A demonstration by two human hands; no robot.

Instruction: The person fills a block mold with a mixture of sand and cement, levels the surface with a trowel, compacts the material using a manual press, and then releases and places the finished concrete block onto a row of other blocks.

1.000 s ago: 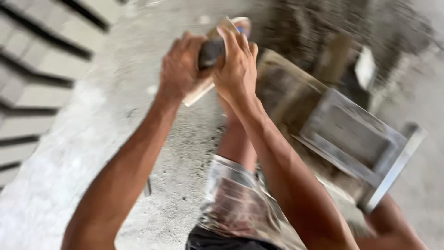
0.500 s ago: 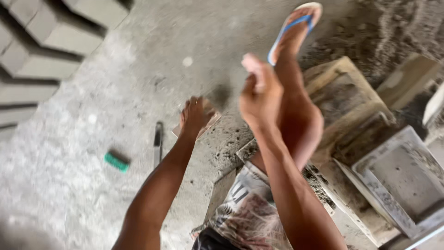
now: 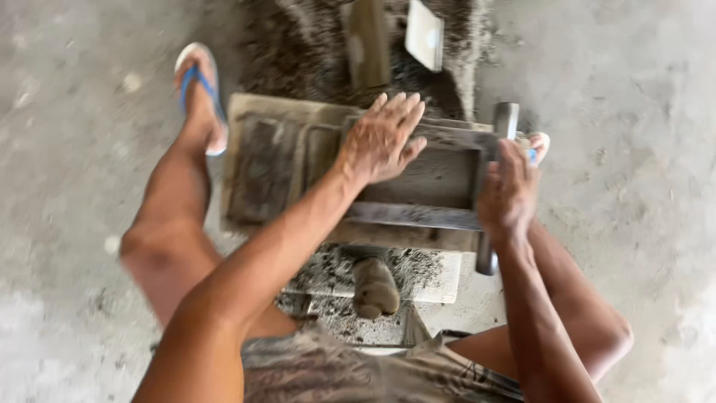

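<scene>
A rectangular metal mould frame (image 3: 418, 215) lies on a wooden board (image 3: 257, 168) between my legs. My left hand (image 3: 380, 138) rests flat on the mould's far left corner, fingers spread. My right hand (image 3: 509, 190) is closed around the metal bar handle (image 3: 506, 119) at the mould's right end. Grey sand fills the inside of the mould (image 3: 429, 179). A sand-caked lump-shaped tool (image 3: 374, 287) lies on a lower slab just in front of me.
A heap of dark wet sand (image 3: 298, 45) lies beyond the board, with a wooden piece (image 3: 367, 41) and a pale flat plate (image 3: 424, 33) stuck in it. My feet wear blue-strapped sandals (image 3: 200, 82). Bare concrete floor (image 3: 619, 89) surrounds everything.
The view swung from the stacked blocks at the left back to the mould. Both hands came down from in front of the camera onto the mould; the right one now grips its handle.
</scene>
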